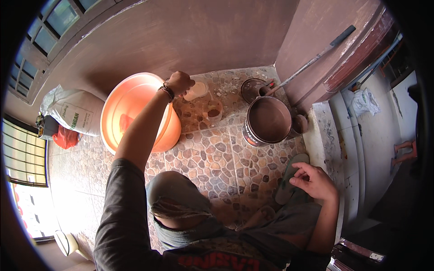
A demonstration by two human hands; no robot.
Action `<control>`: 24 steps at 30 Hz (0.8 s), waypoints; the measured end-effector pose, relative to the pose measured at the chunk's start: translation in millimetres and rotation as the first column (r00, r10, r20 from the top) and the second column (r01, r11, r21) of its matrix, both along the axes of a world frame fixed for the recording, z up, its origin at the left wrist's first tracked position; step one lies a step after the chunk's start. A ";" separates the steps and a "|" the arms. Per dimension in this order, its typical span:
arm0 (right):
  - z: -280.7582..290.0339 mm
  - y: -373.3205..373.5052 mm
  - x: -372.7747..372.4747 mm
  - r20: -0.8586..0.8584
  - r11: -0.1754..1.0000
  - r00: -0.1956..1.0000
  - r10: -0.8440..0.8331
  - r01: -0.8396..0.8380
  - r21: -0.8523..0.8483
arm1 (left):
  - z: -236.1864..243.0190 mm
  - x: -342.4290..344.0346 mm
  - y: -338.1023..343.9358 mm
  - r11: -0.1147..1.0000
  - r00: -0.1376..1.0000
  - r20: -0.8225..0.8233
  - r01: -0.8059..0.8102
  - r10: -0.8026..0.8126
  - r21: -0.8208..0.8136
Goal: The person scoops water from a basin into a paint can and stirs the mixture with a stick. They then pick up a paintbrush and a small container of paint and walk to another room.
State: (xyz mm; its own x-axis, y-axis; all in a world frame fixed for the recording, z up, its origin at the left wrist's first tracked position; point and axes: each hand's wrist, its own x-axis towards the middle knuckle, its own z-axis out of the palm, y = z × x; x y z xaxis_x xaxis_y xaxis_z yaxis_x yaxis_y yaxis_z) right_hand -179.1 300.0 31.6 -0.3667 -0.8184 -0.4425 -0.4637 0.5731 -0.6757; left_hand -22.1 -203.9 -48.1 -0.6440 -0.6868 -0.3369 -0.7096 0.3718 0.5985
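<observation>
My left hand (181,83) is closed in a fist beyond the right rim of a large orange tub (110,106), with a bracelet on its wrist. Whatever it grips, if anything, is hidden by the fingers. Just beside it lies a pale round lid or shallow dish (197,91), and a small dirty cup (214,110) stands nearer on the floor. Above my right knee hovers my right hand (316,181), empty, with fingers loosely bent and apart. Farther off, a bucket of brown paint (270,119) is the nearest container to it. Inside the tub is something reddish (125,122).
A long-handled pole (312,62) leans against the brown wall behind the paint bucket, beside a stained round lid (253,90). Another small brown pot (299,124) touches the bucket's right. White sack (74,110) and red bag (65,137) lie left. A low step edge (323,131) runs right.
</observation>
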 end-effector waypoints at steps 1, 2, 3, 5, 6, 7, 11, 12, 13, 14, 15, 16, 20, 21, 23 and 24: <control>0.4 0.8 -0.3 -0.001 1.000 1.000 -0.001 0.001 0.000 | 0.3 -1.6 0.7 1.000 1.000 0.028 0.011 -0.010 -0.011; 0.7 1.6 -0.5 -0.002 1.000 1.000 -0.004 0.004 0.002 | -0.5 -3.3 1.6 1.000 0.998 0.056 0.022 -0.021 -0.022; 0.9 2.6 -0.5 0.000 1.000 1.000 -0.006 0.006 -0.002 | -2.2 -5.5 1.7 0.999 0.995 0.098 0.029 -0.026 -0.029; 1.3 4.4 -1.1 0.006 1.000 1.000 -0.011 0.011 -0.004 | -7.5 -12.9 -1.3 0.981 0.945 0.296 0.172 -0.137 -0.094; 1.4 5.2 -1.4 0.001 1.000 1.000 -0.009 0.009 -0.006 | -11.7 -15.6 -3.5 0.962 0.903 0.387 0.246 -0.184 -0.117; 1.5 5.9 -1.6 -0.004 1.000 1.000 -0.006 0.006 -0.006 | -16.8 -15.1 -5.4 0.853 0.818 0.491 0.460 -0.299 -0.247; 1.9 7.9 -1.8 -0.010 1.000 1.000 -0.016 0.016 0.005 | -40.5 -14.1 -4.8 0.697 0.776 0.541 0.583 -0.324 -0.418; 2.1 8.3 -1.8 -0.006 1.000 1.000 -0.014 0.014 -0.002 | -43.4 -14.1 -3.8 0.785 0.841 0.469 0.473 -0.269 -0.399; 2.3 8.7 -1.7 -0.003 1.000 1.000 -0.012 0.012 -0.006 | -45.1 -14.3 -1.9 0.857 0.898 0.391 0.354 -0.200 -0.375; 2.6 9.0 -1.7 -0.001 1.000 1.000 -0.010 0.010 -0.011 | -46.3 -13.8 1.8 0.907 0.935 0.324 0.255 -0.144 -0.336; 2.7 9.2 -1.8 0.001 1.000 1.000 -0.011 0.011 -0.009 | -46.8 -13.6 6.3 0.945 0.963 0.258 0.155 -0.079 -0.288; 2.8 9.3 -1.8 0.004 1.000 1.000 -0.011 0.012 -0.007 | -46.3 -13.8 10.6 0.942 0.966 0.247 0.152 -0.078 -0.299; 3.6 10.2 -1.2 0.002 1.000 1.000 -0.008 0.008 -0.015 | -45.7 -16.4 27.2 0.904 0.982 0.177 0.131 -0.063 -0.407; 4.0 10.5 -0.9 -0.002 1.000 1.000 -0.004 0.004 -0.017 | -46.4 -17.1 29.9 0.885 0.987 0.153 0.122 -0.058 -0.450; 5.0 11.1 -0.5 -0.013 1.000 1.000 0.002 -0.002 -0.014 | -47.6 -19.1 32.7 0.876 0.984 0.170 0.133 -0.059 -0.463; 5.4 11.2 -0.3 -0.018 1.000 1.000 0.008 -0.008 -0.021 | -48.5 -20.3 33.6 0.870 0.982 0.177 0.139 -0.061 -0.473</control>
